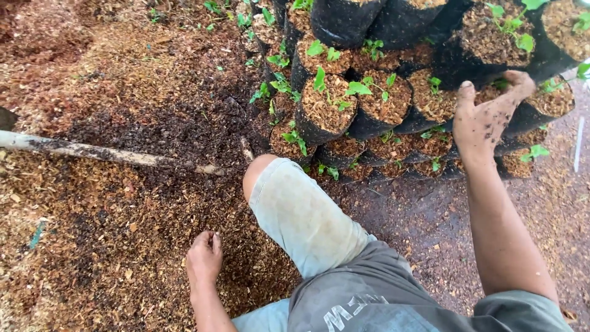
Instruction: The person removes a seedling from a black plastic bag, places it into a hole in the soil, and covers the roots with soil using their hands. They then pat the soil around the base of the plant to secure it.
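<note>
Left hand (204, 258) is pressed, fingers curled, into sawdust (110, 233); right hand (485, 117), fingers spread wide, is laid on seedling bags (381, 104).

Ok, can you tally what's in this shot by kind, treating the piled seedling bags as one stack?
Hands: 2 (left hand on the sawdust, right hand spread over the bags)
Long wooden pole: 1
Stack of black seedling bags: 1
Thin white stick: 1
Total: 5
</note>
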